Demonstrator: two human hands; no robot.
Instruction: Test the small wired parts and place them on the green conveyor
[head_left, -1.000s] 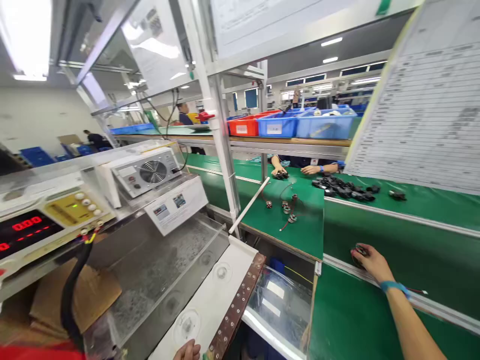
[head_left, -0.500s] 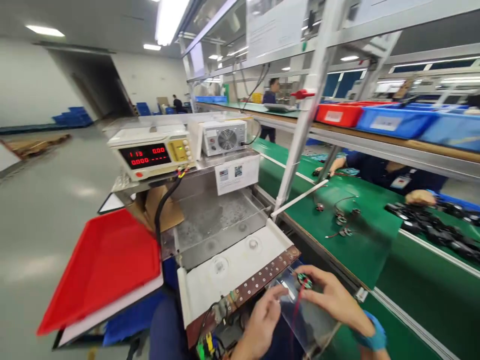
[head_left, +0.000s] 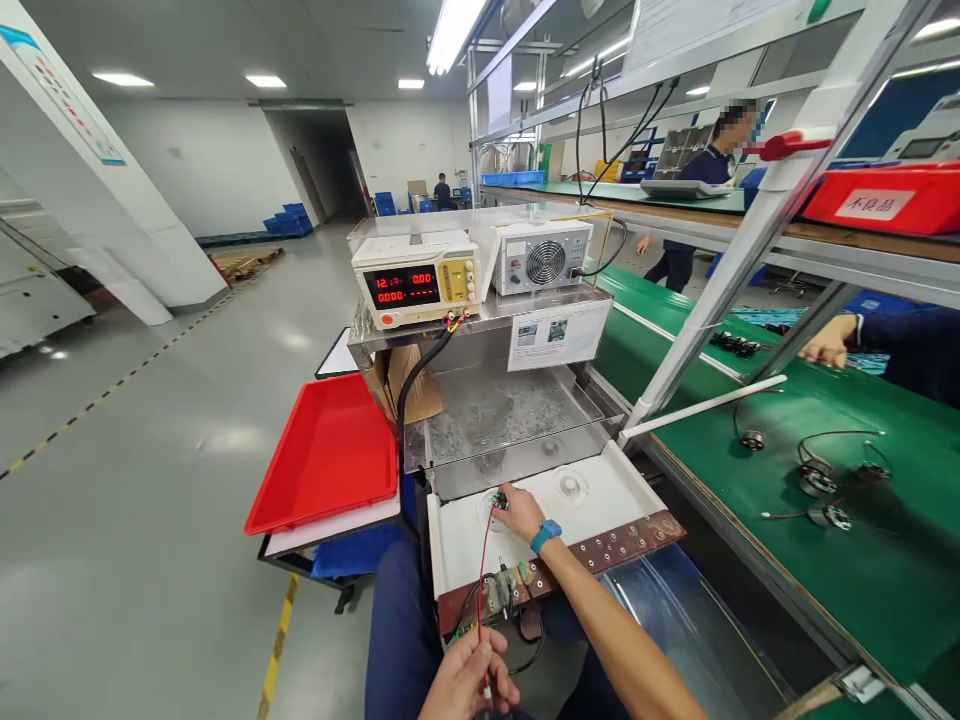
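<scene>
My right hand [head_left: 523,513], with a blue band at its wrist, pinches a small motor with a green circuit board [head_left: 499,499]. It holds the motor at the left round seat [head_left: 484,513] of a white fixture [head_left: 529,540]; whether the motor rests in the seat I cannot tell. A red wire [head_left: 484,570] runs from the motor down to my left hand [head_left: 472,672]. The fingers of my left hand are closed on the wire near its end, where a small pale connector shows. Just beyond that hand, a brown terminal strip [head_left: 600,550] with metal studs edges the fixture.
A power supply [head_left: 416,280] with red digits stands on a metal shelf behind the fixture. Left is a red tray [head_left: 330,450]. Several small motors [head_left: 817,478] lie on the green belt [head_left: 885,560] at right. A co-worker's hand [head_left: 829,342] is over it.
My right hand has carried the motor left and forward to the fixture's left seat. My left hand has closed on the wire's end. The view has swung left, and the display reading has changed.
</scene>
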